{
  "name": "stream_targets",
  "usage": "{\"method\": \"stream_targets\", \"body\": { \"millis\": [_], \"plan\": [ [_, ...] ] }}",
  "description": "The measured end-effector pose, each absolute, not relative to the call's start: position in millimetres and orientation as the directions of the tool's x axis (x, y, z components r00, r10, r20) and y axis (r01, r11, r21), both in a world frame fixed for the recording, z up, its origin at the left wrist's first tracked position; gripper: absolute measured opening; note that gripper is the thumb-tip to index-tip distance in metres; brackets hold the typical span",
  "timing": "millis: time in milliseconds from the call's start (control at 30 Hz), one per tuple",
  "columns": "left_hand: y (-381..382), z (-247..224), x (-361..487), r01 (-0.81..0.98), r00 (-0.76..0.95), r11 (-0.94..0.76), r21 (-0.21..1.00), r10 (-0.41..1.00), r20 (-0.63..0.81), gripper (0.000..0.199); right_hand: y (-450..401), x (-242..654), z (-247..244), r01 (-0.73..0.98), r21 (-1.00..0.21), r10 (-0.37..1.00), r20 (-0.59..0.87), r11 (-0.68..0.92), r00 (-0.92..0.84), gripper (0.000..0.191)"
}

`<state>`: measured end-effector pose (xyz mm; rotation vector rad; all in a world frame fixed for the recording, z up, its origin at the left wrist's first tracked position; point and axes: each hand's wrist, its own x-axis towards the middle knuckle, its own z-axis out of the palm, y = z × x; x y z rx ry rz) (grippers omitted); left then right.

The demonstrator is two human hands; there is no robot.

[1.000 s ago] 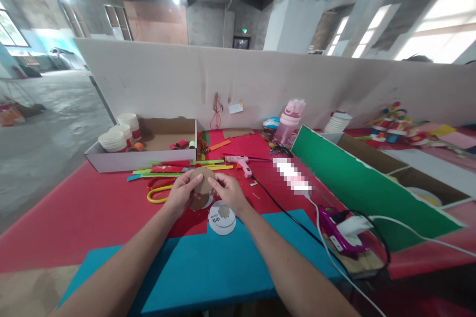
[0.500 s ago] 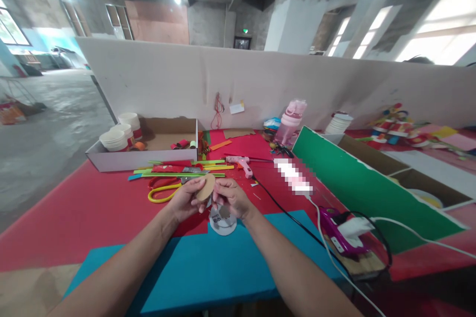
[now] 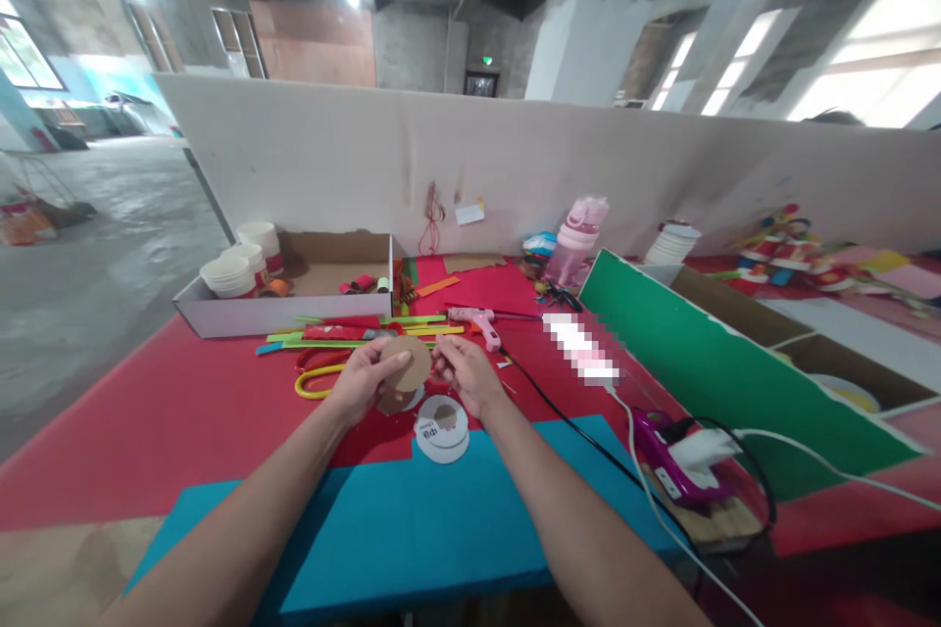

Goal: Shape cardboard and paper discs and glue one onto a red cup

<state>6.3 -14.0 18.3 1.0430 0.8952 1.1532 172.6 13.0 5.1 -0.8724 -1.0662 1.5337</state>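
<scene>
My left hand pinches a round brown cardboard disc between thumb and fingers, with its flat face turned toward me. Just right of the disc's edge, my right hand has its fingertips drawn together; whether anything small is in them is hidden. Below the held disc, another brown disc with a white edge behind it shows partly. Nearer to me lie overlapping white printed discs, the upper one with a brown round centre. Yellow-and-red-handled scissors lie left of my left hand.
A pink glue gun with a black cord lies beyond my hands. Coloured strips lie behind the scissors. At the back left, a white box holds paper cups. A green-sided box and purple power strip stand right.
The cardboard disc has turned to face me more fully in my left hand. My right fingers have come away from its edge and moved slightly up. More of the printed discs shows.
</scene>
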Motion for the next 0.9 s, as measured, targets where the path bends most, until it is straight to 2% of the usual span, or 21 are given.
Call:
{"method": "stream_targets", "body": {
  "millis": [100,267,433,600,700,900],
  "plan": [
    [-11.0,17.1,3.2,-0.223,0.174,0.054,0.973,0.985,-0.014,0.036,9.9,176.3,10.5,-0.306,-0.951,0.956,0.044,-0.048,-0.289,0.041],
    [-9.6,17.4,0.4,-0.21,0.228,0.056,0.976,0.974,-0.007,0.034,4.8,177.5,13.1,-0.073,-0.987,0.874,0.16,0.142,-0.459,0.034],
    [-11.8,19.6,5.1,-0.366,0.159,0.087,0.927,0.987,-0.03,0.041,1.5,169.4,8.9,-0.121,-0.972,0.888,0.235,0.204,-0.396,0.031],
    [-10.9,18.8,4.5,-0.389,0.192,0.125,0.913,0.98,-0.053,0.037,-0.5,169.9,10.2,-0.046,-0.971,0.885,0.231,0.233,-0.403,0.036],
    [-11.6,17.8,3.2,-0.401,0.273,0.163,0.901,0.96,-0.052,0.033,-1.3,172.4,10.6,-0.069,-0.979,0.861,0.2,0.19,-0.468,0.039],
    [-14.6,10.2,8.0,-0.457,0.431,0.26,0.851,0.901,-0.044,0.025,-5.9,170.8,9.8,-0.299,-0.954,0.829,0.15,-0.022,-0.539,0.04]
  ]
}}
